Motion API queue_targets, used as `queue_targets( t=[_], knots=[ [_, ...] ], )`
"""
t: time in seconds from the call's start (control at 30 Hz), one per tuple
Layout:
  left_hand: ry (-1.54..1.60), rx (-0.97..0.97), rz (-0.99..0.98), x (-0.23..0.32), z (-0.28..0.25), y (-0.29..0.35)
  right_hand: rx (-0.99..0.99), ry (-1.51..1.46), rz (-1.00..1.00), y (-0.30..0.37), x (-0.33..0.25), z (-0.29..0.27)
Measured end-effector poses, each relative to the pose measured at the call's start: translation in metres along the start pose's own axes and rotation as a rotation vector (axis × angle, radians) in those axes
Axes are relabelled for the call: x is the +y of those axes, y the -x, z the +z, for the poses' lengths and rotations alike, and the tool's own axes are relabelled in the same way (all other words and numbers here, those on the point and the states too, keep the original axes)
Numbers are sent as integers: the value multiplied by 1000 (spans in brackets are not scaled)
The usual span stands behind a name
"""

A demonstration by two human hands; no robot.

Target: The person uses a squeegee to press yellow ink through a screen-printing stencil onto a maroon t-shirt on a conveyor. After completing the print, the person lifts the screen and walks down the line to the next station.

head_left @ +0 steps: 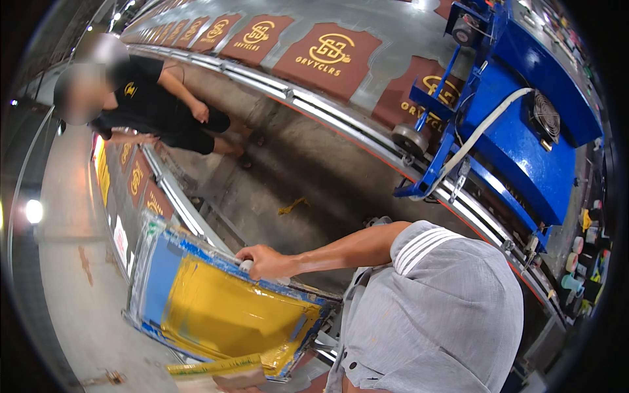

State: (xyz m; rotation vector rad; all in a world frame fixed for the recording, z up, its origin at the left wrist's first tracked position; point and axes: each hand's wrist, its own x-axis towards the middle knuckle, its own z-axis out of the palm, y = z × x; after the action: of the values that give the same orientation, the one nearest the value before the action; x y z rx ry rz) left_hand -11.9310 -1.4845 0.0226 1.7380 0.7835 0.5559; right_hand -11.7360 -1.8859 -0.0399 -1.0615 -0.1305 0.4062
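Observation:
My right hand [267,262] is closed on the upper edge of a screen printing frame [190,245], with a small pale piece showing at its fingers. The frame is tilted. Its mesh is coated with yellow ink [229,314], with a light blue area at the left and blue smears on the rim. In front of the frame, at the lower edge, lies a squeegee-like bar [216,368] with a yellow, ink-covered edge, partly cut off. My left hand is out of sight.
A long printing table [262,85] with rails carries brown fabric panels [327,59] with gold prints. A blue wheeled machine [517,118] stands on it at right. Another person [157,98] stands by a second table [177,196] at left. A yellow scrap [292,206] lies on the floor.

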Motion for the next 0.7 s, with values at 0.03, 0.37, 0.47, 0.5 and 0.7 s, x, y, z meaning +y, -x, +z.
queue_targets(
  t=[0.03, 0.37, 0.47, 0.5, 0.7],
  knots=[
    [4, -51, 23, 15, 23, -19, 65, -22, -30, -4, -12, -19],
    [74, -638, 86, 122, 383, -150, 629, -76, -218, -113, -80, -226],
    [179, -870, 240, 115, 493, -224, 755, -113, -246, -150, -124, -278],
    [228, -941, 250, 114, 536, -243, 826, -124, -232, -161, -137, -293],
    [364, -1043, -1, 183, 766, -293, 1071, -32, -401, -239, -195, -358]
  ],
)
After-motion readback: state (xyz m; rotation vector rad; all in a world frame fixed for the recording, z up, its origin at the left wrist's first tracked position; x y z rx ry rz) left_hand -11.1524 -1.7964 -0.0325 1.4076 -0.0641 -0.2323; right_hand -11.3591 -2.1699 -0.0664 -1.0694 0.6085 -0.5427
